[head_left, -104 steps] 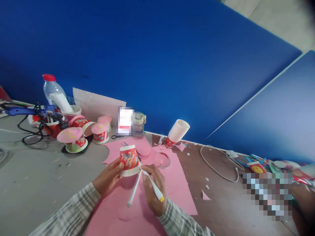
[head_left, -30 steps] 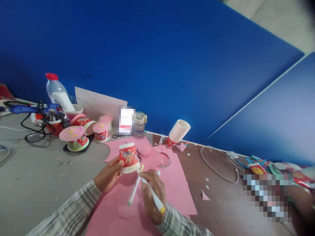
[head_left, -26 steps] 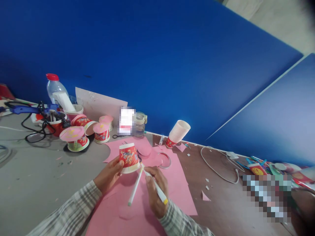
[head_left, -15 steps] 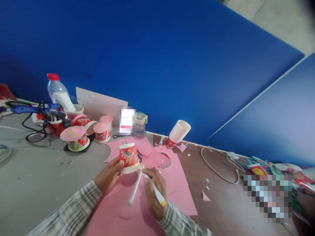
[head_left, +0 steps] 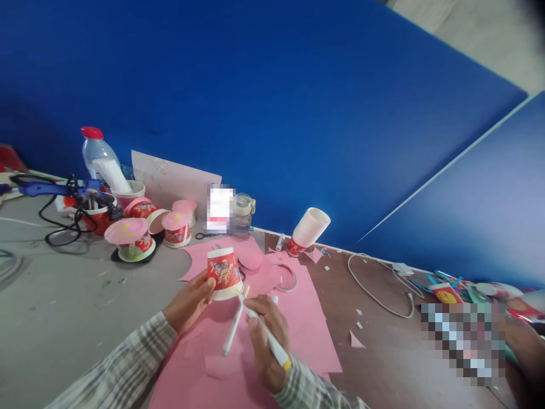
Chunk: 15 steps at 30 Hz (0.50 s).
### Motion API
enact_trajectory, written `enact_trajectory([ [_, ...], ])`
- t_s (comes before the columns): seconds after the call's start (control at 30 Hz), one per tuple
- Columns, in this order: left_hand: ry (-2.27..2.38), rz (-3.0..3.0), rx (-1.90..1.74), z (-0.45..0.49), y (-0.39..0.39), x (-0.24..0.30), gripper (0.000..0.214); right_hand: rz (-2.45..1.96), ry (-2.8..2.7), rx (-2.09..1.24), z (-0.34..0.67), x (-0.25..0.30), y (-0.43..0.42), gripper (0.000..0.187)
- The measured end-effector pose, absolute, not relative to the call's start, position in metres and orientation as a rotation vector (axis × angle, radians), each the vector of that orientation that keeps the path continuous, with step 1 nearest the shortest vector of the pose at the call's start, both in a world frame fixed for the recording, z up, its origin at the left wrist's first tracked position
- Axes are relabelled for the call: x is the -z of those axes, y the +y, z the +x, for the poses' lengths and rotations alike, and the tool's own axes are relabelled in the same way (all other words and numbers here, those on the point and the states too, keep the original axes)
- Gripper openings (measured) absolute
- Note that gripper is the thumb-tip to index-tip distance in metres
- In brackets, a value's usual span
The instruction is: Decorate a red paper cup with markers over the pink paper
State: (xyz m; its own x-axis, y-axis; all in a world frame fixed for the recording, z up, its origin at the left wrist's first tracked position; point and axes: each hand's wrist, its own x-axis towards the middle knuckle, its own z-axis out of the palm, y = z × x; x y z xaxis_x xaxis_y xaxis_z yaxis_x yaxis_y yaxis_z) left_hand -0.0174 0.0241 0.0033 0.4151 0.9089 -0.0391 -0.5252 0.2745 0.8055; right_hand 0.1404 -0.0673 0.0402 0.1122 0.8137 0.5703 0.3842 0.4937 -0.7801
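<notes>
My left hand (head_left: 192,296) grips a red patterned paper cup (head_left: 224,274), which is upside down with its white rim low. In my right hand (head_left: 269,335) is a white marker (head_left: 272,343) with a yellow end, held like a pen. Its tip is at the cup's lower right rim; whether it touches, I cannot tell. Under both hands spreads pink paper (head_left: 306,335). A second white marker (head_left: 232,334) lies on the paper between my hands. Behind the cup, partly hidden, are a pink paper disc (head_left: 250,259) and a roll of tape (head_left: 293,278).
Several red cups with pink paper tops (head_left: 176,227) stand at left, near a bottle (head_left: 99,150) and a blue-handled tool (head_left: 46,189). A stack of paper cups (head_left: 310,228) leans by the blue partition (head_left: 272,113). A white cable (head_left: 383,309) and assorted clutter (head_left: 451,292) are at right.
My right hand has shifted slightly down, and the marker's tip has moved a little left along the cup's rim. My left hand and the cup have barely moved.
</notes>
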Motion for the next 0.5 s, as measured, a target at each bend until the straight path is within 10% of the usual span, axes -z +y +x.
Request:
enact_trajectory([
  [0.5,0.552,0.821,-1.062,-0.015,0.024,-0.006,0.044,-1.201,-1.402,-0.441,0.149,-0.037,-0.055,0.021],
])
